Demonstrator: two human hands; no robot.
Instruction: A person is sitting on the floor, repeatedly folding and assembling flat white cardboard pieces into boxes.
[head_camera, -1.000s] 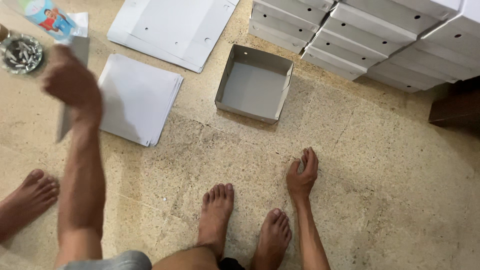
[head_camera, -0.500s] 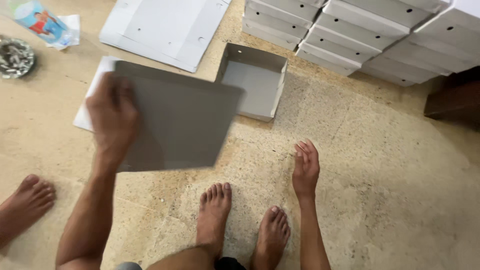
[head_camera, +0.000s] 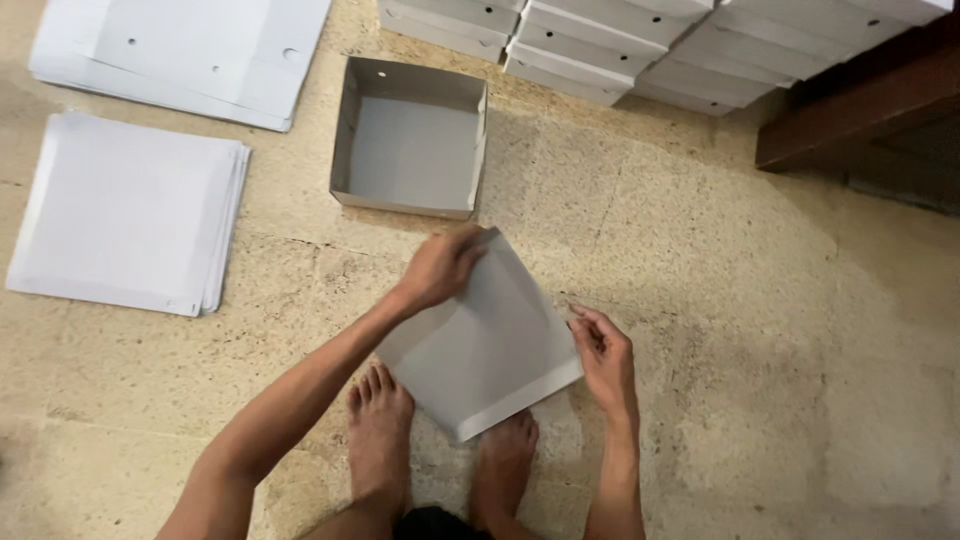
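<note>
Half a second on, the flat grey square cardboard sheet (head_camera: 487, 340) has come down from the left of the frame to the lower centre, where both hands now have it over the person's bare feet (head_camera: 381, 440); the right hand, which had rested on the floor, has risen to meet it. The left hand (head_camera: 437, 268) grips the sheet's upper corner, fingers curled over the edge and closed on the card. The right hand (head_camera: 602, 352) pinches the right corner, thumb and fingertips shut on the narrow folded rim, the remaining fingers loosely bent. The sheet sits tilted like a diamond, one corner pointing up toward the boxes, its lower-right edge showing a thin turned-up lip.

Just above the sheet, in the upper centre of the frame, stands an open grey cardboard box tray (head_camera: 412, 140) with four raised walls, resting on the speckled beige stone floor (head_camera: 760, 330). At the left edge lies a neat stack of flat pale grey card sheets (head_camera: 125, 210), well apart from the hands. Above it, in the upper left corner, lies a second pile of larger flat white die-cut card blanks (head_camera: 190, 50) with small punched holes. Along the top of the frame, from centre to right, rows of finished white closed cardboard boxes (head_camera: 640, 45) are stacked. A dark brown wooden beam (head_camera: 860, 115) crosses the upper right corner.
</note>
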